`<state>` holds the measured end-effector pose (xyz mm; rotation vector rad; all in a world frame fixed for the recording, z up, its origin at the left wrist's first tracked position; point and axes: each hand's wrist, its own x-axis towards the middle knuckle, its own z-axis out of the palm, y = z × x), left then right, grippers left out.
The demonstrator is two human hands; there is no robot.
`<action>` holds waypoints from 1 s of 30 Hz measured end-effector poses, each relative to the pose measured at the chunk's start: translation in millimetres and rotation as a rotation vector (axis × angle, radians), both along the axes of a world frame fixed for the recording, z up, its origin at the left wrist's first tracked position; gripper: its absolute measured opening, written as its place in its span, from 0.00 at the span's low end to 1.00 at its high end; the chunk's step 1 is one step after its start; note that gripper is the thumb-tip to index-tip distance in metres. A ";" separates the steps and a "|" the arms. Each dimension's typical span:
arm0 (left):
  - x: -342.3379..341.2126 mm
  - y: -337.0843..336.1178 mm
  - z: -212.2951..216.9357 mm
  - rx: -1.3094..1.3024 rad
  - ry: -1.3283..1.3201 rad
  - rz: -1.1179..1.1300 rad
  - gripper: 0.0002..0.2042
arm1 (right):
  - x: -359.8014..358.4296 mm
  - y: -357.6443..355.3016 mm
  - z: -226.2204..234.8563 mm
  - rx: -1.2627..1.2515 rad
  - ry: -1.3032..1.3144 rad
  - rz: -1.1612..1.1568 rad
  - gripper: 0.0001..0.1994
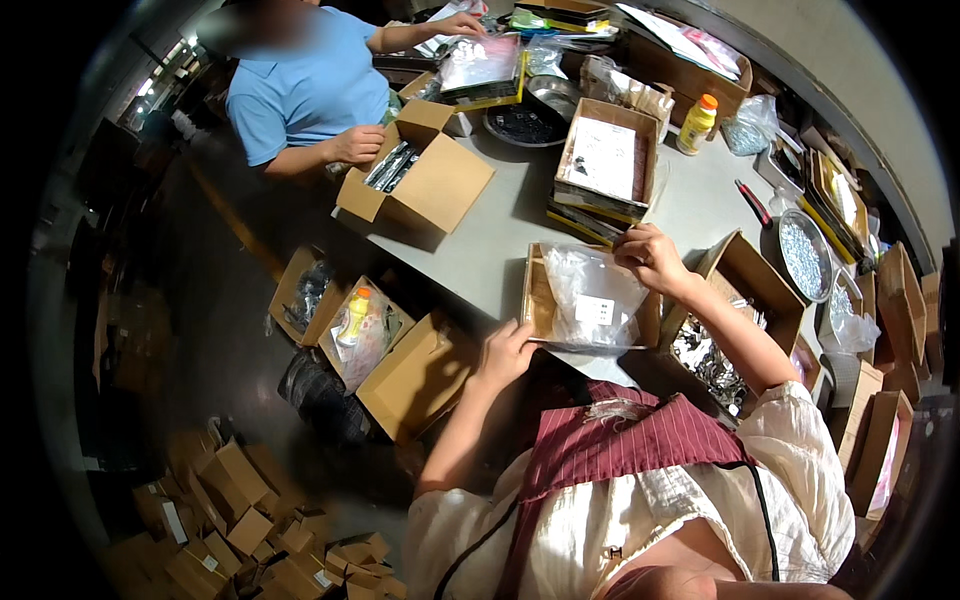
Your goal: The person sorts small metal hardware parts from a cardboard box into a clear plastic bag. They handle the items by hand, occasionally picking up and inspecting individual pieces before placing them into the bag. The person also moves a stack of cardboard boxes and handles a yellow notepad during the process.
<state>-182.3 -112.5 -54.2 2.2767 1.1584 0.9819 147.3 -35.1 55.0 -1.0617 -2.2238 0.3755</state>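
Blazing bright across the gray tabletop (470, 265), throwing hard shadows leftward off the stacked cardboard trays (606, 150)! Flaring on the clear plastic bag (580, 275) and the near cream shirt (800, 465). Sinking into gloom over the floor (235, 325) at left, pricked by small lamps (147, 87) far left. Smeared soft at the co-worker's head (255, 28), crisp mid-table, bending the far-right wall (850, 85), blacked out around the rim.

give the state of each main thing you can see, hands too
Shallow box, open
Clear bag, lying inside shallow box
Left hand, touching shallow box's corner
Right hand, at clear bag, grip unclear
Flapped carton, open, holding dark pieces
Metal-parts box, open, partly filled
Tabletop yellow bottle, upright, capped
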 end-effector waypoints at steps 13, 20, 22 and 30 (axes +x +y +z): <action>11.7 5.2 11.1 -0.058 0.056 0.017 0.11 | 22.9 -21.8 74.8 0.347 0.033 -0.106 0.08; 16.1 -6.1 4.5 -0.123 0.036 0.094 0.15 | 51.6 -26.7 65.7 0.231 0.311 -0.302 0.09; 17.8 -10.5 3.7 -0.142 0.023 0.125 0.19 | 59.2 -27.6 62.1 0.062 0.607 -0.313 0.07; 28.4 -22.0 34.1 -0.105 -0.165 0.227 0.37 | 69.0 -31.4 38.4 -0.480 1.158 -0.457 0.16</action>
